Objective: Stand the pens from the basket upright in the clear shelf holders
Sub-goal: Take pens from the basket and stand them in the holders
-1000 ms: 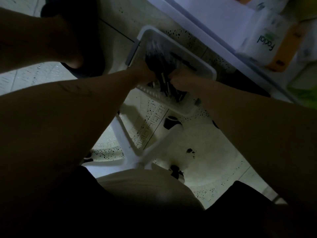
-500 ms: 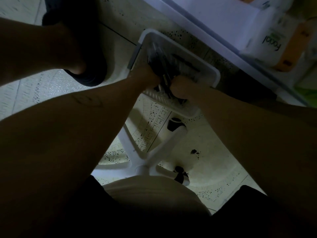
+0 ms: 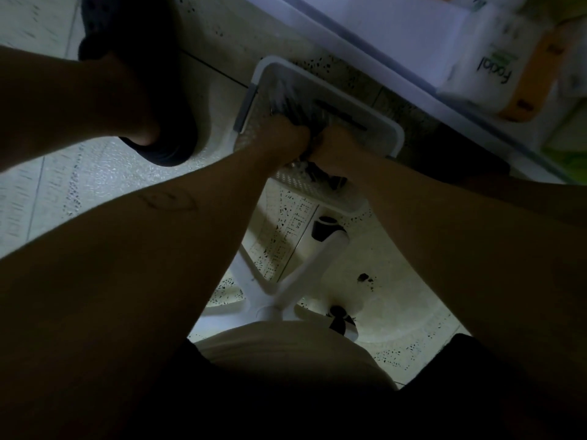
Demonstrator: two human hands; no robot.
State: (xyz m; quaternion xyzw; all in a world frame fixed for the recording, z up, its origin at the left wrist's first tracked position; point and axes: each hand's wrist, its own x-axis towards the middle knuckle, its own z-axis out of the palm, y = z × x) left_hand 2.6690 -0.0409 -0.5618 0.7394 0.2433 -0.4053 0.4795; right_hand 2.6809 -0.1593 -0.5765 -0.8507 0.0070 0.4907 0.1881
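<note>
Head view: your left hand and right hand are both gripping one blurred, uncountable bunch of pens mid-basket.

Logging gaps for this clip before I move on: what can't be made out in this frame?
Head view, pens: count unreadable; dim, motion-blurred, and the left hand gripping the bundle covers them.
Head view, right hand: fingers hidden beneath its own back, so its grip is unclear.
Head view, clear holders: none seen; the shelf is cut off by the top-right edge.
</note>
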